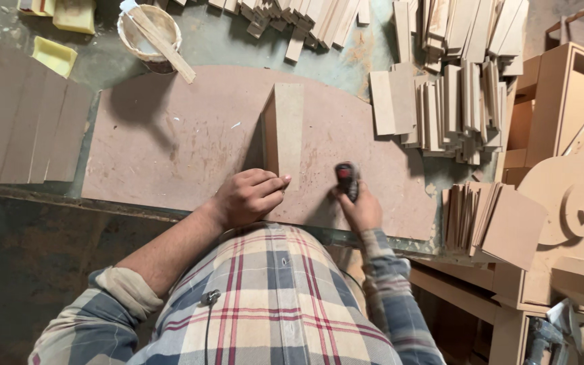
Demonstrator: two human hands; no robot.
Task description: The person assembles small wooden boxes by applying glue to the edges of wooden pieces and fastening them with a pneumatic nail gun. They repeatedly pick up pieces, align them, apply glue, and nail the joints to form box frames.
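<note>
On the bench's brown sheet [170,142] stands a small board [284,128], upright on edge. Left hand [250,196] curls against its near end, fingers folded. Right hand [359,209] grips a black-and-red tool [347,180] just beside it.

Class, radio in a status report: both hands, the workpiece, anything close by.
Left hand gripping upright board piece at its near end. Right hand holding black-and-red tool beside it. Cut-strip stacks lie right, apart.
</note>
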